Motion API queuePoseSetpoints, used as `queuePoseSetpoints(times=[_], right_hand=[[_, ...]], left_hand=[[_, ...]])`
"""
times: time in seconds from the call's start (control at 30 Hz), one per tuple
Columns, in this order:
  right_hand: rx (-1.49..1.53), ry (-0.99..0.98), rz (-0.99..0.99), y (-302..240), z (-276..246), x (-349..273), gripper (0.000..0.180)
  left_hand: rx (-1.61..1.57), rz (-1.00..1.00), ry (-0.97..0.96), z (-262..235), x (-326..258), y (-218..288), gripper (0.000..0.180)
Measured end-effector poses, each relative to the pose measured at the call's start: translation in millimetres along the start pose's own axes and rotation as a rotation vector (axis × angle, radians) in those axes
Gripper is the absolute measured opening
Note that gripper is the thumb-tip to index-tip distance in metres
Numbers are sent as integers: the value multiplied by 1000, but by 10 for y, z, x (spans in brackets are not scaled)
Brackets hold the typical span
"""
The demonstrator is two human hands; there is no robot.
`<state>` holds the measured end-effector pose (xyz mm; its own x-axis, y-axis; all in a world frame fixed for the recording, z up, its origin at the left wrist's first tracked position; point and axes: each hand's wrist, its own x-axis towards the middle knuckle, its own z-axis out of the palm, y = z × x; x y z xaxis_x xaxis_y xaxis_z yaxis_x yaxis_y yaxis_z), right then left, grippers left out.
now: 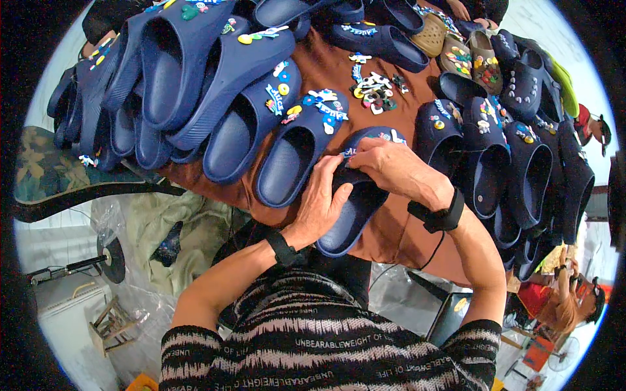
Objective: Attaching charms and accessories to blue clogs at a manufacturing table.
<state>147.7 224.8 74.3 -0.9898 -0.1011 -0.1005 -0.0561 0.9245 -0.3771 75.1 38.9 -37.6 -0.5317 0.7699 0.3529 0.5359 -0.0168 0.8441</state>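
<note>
A navy foam clog lies in front of me on a brown cloth, its heel toward my body. My left hand grips its left side, fingers reaching to the edge of the upper and thumb over the opening. From the right, my right hand is closed, its fingertips pinching at a small blue-and-white shoe charm on the upper. The fingertips partly hide the charm and the edge beneath it. To the left sits another navy clog with several charms. Beyond the hands lies a pile of loose charms.
Navy clogs are heaped at the left, and more navy clogs stand in rows at the right. Brown clogs lie at the far right. Brown cloth covers the table. A person is at the right edge; others show at the far side.
</note>
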Motion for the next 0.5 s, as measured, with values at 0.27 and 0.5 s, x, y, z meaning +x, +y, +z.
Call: queuePoseSetpoints(times=[0.27, 0.5], right_hand=[[97, -133, 61, -75, -106, -77, 37], [-29, -12, -3, 16, 133, -69, 38]], left_hand=[[22, 18, -6, -4, 21, 6, 53], [-1, -1, -16, -13, 29, 23, 51]])
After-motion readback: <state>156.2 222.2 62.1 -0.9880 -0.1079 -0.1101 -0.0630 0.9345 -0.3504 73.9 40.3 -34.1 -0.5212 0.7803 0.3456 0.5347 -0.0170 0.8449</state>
